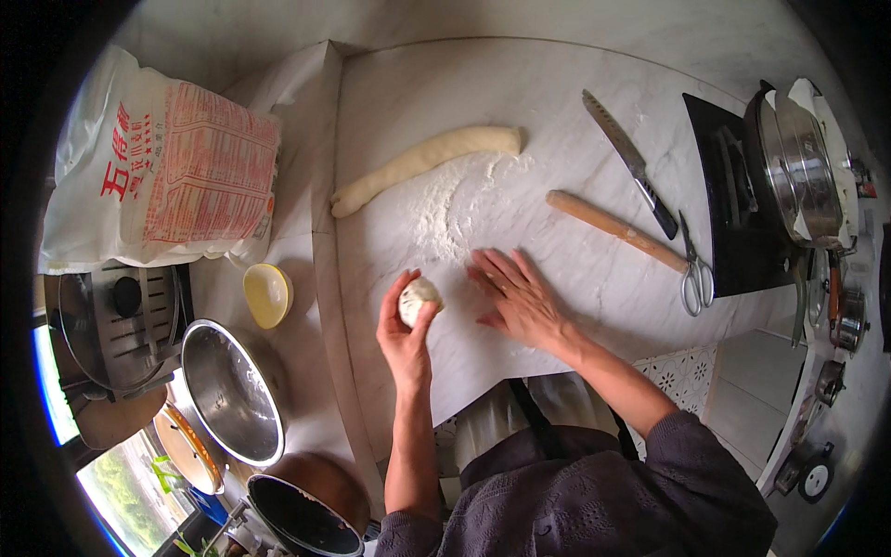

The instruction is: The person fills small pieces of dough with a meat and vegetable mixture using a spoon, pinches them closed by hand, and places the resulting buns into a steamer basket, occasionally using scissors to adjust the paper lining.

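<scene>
My left hand [407,348] grips a small round piece of dough [418,301] with dark specks, held over the marbled countertop [557,76]. Beside it on the right, my right hand [518,303] has its fingers apart and holds nothing; its palm faces down over the counter. Loose white flour [442,216] is spread just beyond both hands. Past the flour lies a long roll of dough [431,157], slightly bent, its narrow end at the left edge of the surface.
On the right lie a wooden rolling pin [616,230], a kitchen knife [630,157] and scissors [692,278], beside a black cooktop [731,209] bearing a steamer pot [800,163]. To the left are a printed flour bag [209,167], a yellow bowl [268,296] and a steel basin [233,393].
</scene>
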A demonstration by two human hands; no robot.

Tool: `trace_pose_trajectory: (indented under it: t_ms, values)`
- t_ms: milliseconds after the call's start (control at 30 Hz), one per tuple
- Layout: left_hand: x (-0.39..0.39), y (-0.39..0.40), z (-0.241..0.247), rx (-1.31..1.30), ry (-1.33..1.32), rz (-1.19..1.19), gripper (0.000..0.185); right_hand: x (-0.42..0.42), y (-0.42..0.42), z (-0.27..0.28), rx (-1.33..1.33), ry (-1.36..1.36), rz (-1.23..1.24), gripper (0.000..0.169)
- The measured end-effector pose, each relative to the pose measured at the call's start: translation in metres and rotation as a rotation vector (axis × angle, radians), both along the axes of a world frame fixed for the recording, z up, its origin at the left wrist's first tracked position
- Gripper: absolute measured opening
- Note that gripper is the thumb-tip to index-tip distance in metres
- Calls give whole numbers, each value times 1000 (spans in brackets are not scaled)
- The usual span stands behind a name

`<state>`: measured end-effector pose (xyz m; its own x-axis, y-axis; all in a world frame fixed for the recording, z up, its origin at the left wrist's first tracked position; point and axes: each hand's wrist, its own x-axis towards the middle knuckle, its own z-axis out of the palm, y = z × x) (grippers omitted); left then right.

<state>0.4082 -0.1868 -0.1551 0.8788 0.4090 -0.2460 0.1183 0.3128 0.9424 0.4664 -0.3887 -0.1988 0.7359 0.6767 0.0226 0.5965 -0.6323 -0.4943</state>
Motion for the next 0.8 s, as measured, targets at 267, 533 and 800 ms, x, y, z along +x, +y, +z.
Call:
trace_pose_trajectory:
  t_ms: [267, 533, 800]
  values:
    - [58, -43, -26, 1000, -212, -378, 66, -32, -56, 17, 143, -99, -407, 56]
    - [52, -42, -20, 1068, -266, -470, 65, -31, -71, 26, 269, -149, -523, 49]
    - [88, -48, -29, 1316, -332, -628, 41, -23, -57, 22, 412, -79, -542, 43]
